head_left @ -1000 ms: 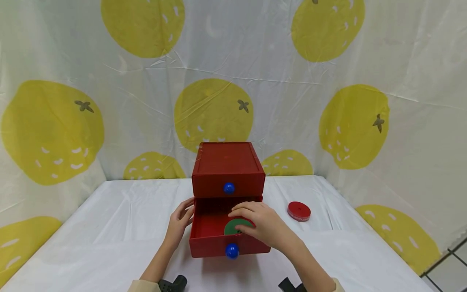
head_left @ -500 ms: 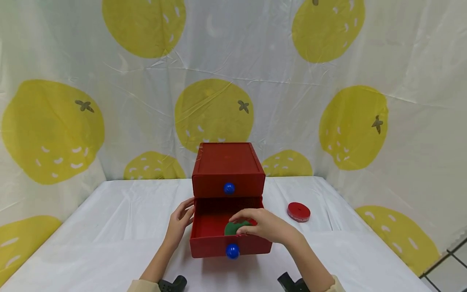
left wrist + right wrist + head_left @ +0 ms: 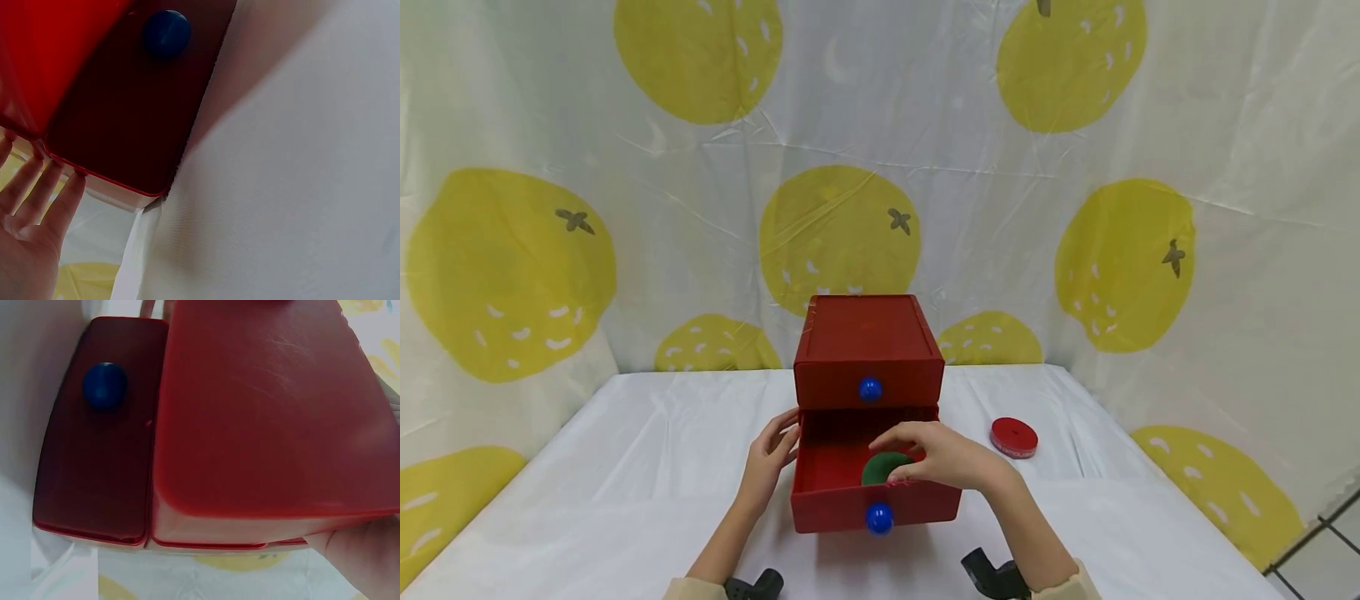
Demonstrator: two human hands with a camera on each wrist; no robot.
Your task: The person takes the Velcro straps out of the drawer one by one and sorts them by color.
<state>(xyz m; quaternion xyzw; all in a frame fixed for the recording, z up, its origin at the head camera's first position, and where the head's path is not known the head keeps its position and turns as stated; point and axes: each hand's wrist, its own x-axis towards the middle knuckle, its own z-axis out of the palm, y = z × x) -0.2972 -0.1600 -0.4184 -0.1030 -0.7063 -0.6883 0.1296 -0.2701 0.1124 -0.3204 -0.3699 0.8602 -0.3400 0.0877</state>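
Note:
A small red drawer cabinet stands on the white table with its lower drawer pulled out. In the drawer's right half is a round green disc, partly hidden by my right hand. That hand reaches over the drawer's right side, its thumb and curled fingers gripping the disc. Against the cabinet's left side, the fingertips of my left hand touch the red wall. The left wrist view shows these left fingers stretched out to the drawer's edge.
A red roll of ribbon lies on the table right of the cabinet. The upper drawer is closed and has a blue knob; another blue knob sticks out from the lower drawer. A lemon-patterned cloth hangs behind.
My right hand has sunk a little lower into the drawer, and the green disc now shows darker and more tilted. The left hand stays in place.

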